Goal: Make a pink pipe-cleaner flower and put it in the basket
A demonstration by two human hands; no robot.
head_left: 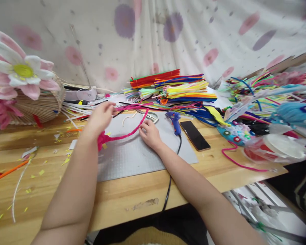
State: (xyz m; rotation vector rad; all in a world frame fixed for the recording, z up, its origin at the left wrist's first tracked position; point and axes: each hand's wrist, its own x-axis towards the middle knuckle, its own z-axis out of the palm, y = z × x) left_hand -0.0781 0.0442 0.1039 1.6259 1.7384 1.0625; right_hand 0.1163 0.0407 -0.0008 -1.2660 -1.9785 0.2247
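A bright pink pipe-cleaner stem [127, 135] curves over the grey cutting mat [132, 166], with a fuzzy pink clump [102, 140] at its left end, partly hidden behind my left forearm. My right hand [150, 133] has its fingertips closed on the stem near its upper right part. To the left, my left hand [100, 117] is raised above the mat with loosely bent fingers, and nothing shows in them. Behind the stem lie scissors [154, 116], partly covered. A blue glue gun [173, 122] rests right of my right hand.
A black phone [195, 135] lies beside the glue gun, whose cord [169, 190] drops over the table edge. Bundles of coloured pipe cleaners [186, 90] are stacked at the back. A flower bouquet [22, 71] stands left; a plastic-wrapped tub [272, 148] sits right. Yellow scraps litter the left side.
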